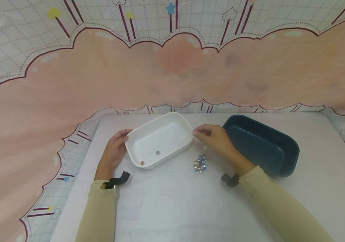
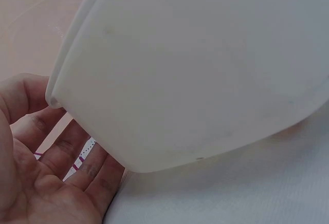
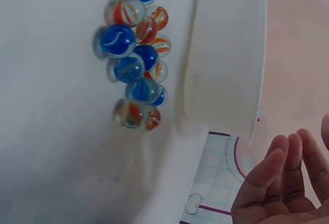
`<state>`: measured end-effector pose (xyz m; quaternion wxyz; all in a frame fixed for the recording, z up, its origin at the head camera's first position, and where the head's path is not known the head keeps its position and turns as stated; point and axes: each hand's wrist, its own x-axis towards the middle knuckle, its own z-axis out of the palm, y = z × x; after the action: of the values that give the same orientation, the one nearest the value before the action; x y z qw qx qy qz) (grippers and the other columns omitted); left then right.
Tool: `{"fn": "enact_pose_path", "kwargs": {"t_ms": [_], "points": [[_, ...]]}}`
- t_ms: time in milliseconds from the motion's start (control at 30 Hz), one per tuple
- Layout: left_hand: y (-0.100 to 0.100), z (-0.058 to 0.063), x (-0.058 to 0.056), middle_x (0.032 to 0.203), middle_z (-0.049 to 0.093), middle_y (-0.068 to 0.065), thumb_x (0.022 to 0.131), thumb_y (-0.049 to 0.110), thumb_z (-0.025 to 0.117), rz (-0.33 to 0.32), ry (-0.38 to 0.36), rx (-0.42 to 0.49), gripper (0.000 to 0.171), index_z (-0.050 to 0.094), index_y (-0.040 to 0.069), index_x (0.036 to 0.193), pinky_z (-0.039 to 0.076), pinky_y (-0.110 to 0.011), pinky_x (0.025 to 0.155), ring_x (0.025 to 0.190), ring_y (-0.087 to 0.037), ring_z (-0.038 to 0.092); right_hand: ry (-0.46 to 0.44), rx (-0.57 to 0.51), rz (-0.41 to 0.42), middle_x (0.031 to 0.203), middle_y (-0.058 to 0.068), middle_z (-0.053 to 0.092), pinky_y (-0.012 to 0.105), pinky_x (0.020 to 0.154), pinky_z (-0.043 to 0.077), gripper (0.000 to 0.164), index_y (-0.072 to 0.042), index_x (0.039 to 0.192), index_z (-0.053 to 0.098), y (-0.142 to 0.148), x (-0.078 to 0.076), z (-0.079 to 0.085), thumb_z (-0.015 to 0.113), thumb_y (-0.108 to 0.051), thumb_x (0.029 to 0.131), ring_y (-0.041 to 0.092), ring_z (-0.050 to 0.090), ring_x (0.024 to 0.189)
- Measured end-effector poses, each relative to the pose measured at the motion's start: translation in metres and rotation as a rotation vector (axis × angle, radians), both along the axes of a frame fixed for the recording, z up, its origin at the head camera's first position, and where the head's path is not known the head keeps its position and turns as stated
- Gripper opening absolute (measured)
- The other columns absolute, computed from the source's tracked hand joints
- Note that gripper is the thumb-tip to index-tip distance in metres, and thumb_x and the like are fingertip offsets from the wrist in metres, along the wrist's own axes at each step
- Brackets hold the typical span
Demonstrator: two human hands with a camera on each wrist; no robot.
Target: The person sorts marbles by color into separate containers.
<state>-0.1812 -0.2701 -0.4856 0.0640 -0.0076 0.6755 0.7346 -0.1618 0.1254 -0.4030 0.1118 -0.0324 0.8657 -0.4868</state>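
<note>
A white rectangular tub [image 1: 163,139] sits at the middle of the table, with two marbles inside, an orange one [image 1: 142,163] and a pale one [image 1: 158,153], towards its near left corner. My left hand [image 1: 115,151] holds the tub's left end by the rim, its other fingers spread beside the outer wall in the left wrist view. At the opposite end my right hand [image 1: 216,137] is beside the rim; the right wrist view shows its fingers loosely bent, apart from the tub and holding nothing. A cluster of blue and orange glass marbles [image 3: 136,59] lies in front of the tub.
Right of the tub stands a dark blue tub [image 1: 261,148], partly behind the right forearm. A white cloth [image 1: 178,208] covers the table. Behind hangs a patterned peach curtain [image 1: 175,74]. Each wrist carries a black camera mount [image 1: 118,180].
</note>
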Motion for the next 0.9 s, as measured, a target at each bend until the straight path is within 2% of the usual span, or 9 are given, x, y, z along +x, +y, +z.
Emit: {"fn": "enact_pose_path", "kwargs": {"t_ms": [133,367,600,900], "points": [[-0.001,0.0,0.0,0.137,0.057,0.004,0.106,0.016,0.052,-0.002,0.0,-0.006,0.033,0.057,0.009,0.138,0.049,-0.016,0.105,0.131,-0.011,0.054,-0.011,0.005,0.003,0.11,0.007,0.073,0.038,0.077,0.061,0.033,-0.021,0.12,0.072,0.003,0.002,-0.003,0.067,-0.044,0.098,0.033,0.07,0.099],[0.0,0.0,0.0,0.137,0.056,0.003,0.105,0.015,0.052,0.001,-0.003,-0.001,0.035,0.056,0.008,0.139,0.049,-0.016,0.106,0.131,-0.012,0.053,-0.034,0.028,0.002,0.111,0.007,0.074,0.032,0.074,0.059,0.033,-0.022,0.12,0.072,0.009,0.005,-0.012,0.067,-0.045,0.097,0.031,0.071,0.097],[-0.001,0.0,0.0,0.141,0.055,0.003,0.105,0.018,0.053,0.006,-0.014,-0.007,0.036,0.056,0.008,0.14,0.048,-0.016,0.106,0.133,-0.013,0.052,-0.02,0.021,0.014,0.107,0.007,0.074,0.032,0.072,0.06,0.031,-0.021,0.12,0.073,0.014,0.011,-0.015,0.068,-0.041,0.098,0.028,0.071,0.093],[-0.002,-0.001,-0.001,0.136,0.058,0.004,0.105,0.016,0.053,-0.001,-0.009,0.009,0.033,0.058,0.008,0.137,0.05,-0.016,0.105,0.13,-0.012,0.055,-0.041,0.031,0.025,0.105,0.005,0.074,0.03,0.072,0.059,0.031,-0.02,0.122,0.072,0.015,0.018,-0.019,0.068,-0.039,0.098,0.024,0.071,0.09]]}}
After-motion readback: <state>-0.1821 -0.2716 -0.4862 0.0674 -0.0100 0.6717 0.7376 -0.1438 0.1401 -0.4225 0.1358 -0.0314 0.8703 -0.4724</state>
